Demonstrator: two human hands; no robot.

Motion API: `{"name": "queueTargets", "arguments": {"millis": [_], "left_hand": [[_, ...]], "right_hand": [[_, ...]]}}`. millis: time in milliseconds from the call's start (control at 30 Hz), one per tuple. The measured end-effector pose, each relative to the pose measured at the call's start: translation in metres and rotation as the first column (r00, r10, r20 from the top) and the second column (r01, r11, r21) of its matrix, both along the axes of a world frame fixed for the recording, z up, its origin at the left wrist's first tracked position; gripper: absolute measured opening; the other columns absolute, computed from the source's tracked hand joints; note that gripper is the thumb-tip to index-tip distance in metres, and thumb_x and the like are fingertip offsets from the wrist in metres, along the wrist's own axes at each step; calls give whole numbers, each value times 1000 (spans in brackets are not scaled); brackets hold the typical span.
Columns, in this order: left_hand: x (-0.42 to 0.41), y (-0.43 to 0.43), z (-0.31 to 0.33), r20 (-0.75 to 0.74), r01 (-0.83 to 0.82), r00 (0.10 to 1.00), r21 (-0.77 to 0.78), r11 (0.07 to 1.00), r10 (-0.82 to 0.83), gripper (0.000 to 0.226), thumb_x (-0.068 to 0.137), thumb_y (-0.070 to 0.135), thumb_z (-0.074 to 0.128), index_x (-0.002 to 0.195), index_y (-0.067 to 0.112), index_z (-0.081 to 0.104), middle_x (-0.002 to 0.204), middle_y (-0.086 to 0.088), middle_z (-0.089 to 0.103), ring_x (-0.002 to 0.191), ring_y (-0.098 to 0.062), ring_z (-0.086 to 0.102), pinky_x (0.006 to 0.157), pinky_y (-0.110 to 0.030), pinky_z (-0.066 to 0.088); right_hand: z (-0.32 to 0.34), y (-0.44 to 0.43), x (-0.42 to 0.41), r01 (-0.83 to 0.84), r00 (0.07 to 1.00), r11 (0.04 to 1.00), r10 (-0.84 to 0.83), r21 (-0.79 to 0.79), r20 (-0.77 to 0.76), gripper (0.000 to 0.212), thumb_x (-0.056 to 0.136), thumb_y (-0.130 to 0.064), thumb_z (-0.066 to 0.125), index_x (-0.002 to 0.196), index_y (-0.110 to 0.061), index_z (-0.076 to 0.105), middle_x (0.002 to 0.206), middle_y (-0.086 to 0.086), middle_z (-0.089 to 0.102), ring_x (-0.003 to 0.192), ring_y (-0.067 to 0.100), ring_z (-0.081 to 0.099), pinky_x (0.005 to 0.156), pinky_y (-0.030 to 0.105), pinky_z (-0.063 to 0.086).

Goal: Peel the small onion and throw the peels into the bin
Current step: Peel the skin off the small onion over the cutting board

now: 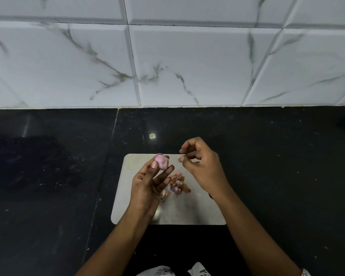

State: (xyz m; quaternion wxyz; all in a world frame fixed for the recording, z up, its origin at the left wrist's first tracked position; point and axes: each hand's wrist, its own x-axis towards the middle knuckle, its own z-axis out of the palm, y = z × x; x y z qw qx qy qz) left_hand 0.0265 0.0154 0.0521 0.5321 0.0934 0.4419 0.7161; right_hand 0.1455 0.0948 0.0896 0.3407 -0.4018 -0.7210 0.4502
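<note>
My left hand point(147, 182) holds a small pink-purple onion point(161, 161) at its fingertips, above the far left part of a steel board point(127, 196). The onion looks smooth and bare of skin on the side I see. My right hand point(201, 162) hovers just right of the onion, fingers loosely curled and apart from it; I cannot tell whether a thin bit of peel sits between its fingertips. A small heap of brown and purple peels point(177, 185) lies on the board between my hands.
The board rests on a black stone counter point(277, 176) against a white marble-tiled wall point(187, 66). A counter seam runs down at the left. White patterned cloth point(163, 271) shows at the bottom edge. No bin is in view.
</note>
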Motion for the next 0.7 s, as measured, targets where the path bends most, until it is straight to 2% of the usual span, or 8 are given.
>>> {"name": "queueTargets", "arguments": {"millis": [100, 167, 200, 300, 400, 567, 633, 700], "left_hand": [[-3, 1, -1, 51, 6, 999, -27, 1000, -5, 27, 88, 26, 51, 108, 14, 65, 99, 1, 75, 87, -15, 72, 59, -18, 56], [-5, 2, -2, 101, 12, 995, -61, 998, -6, 28, 92, 26, 50, 112, 12, 65, 100, 0, 75, 89, -13, 72, 59, -17, 55], [-5, 2, -3, 130, 14, 992, -76, 997, -4, 29, 93, 27, 49, 113, 11, 64, 100, 0, 75, 88, -11, 72, 59, -16, 55], [-6, 3, -1, 198, 25, 980, -100, 995, -5, 29, 92, 29, 52, 109, 10, 66, 97, -3, 75, 87, -11, 72, 61, -16, 56], [-4, 3, 2, 240, 59, 970, -105, 993, -32, 28, 91, 29, 53, 105, 9, 66, 95, -7, 75, 85, -13, 73, 59, -18, 57], [-2, 3, 6, 287, 76, 957, -94, 993, -46, 27, 87, 29, 57, 102, 9, 66, 89, -9, 76, 79, -13, 73, 56, -18, 57], [-2, 3, 6, 305, 69, 952, -95, 993, -37, 26, 88, 28, 56, 101, 9, 66, 85, -8, 76, 73, -12, 73, 56, -19, 57], [-1, 3, 7, 319, 69, 947, -96, 993, -35, 29, 86, 29, 59, 103, 7, 66, 84, -9, 75, 67, -10, 71, 56, -19, 57]], "right_hand": [[4, 0, 2, -44, 986, 997, 32, 70, 166, 14, 88, -13, 58, 91, -26, 63, 81, -12, 66, 75, 4, 65, 68, 20, 53], [5, 0, 2, -86, 934, 989, 39, 118, 354, 13, 92, -26, 53, 97, -24, 64, 85, -9, 69, 80, 5, 64, 74, 27, 53], [5, 0, 2, -78, 928, 986, 16, 149, 373, 13, 91, -30, 54, 95, -23, 64, 84, -7, 69, 80, 6, 63, 74, 29, 53], [7, -2, 0, -39, 957, 987, -9, 157, 290, 4, 84, -20, 64, 85, -20, 60, 79, -8, 62, 70, 4, 60, 64, 26, 52], [7, -2, 0, -133, 911, 990, 105, 43, 399, 23, 80, -8, 64, 93, -26, 58, 103, -12, 53, 77, 1, 60, 67, 19, 52], [9, -4, -5, -110, 936, 989, 69, 100, 346, 13, 83, -19, 66, 93, -26, 62, 91, -12, 60, 78, -1, 58, 61, 8, 46], [7, -4, -6, -134, 946, 983, 90, 123, 312, 18, 80, -23, 69, 96, -27, 61, 95, -13, 60, 83, -1, 57, 68, 9, 45], [4, -4, -6, -166, 944, 979, 123, 119, 306, 27, 76, -27, 73, 101, -29, 62, 97, -14, 60, 86, 2, 57, 72, 18, 48]]}}
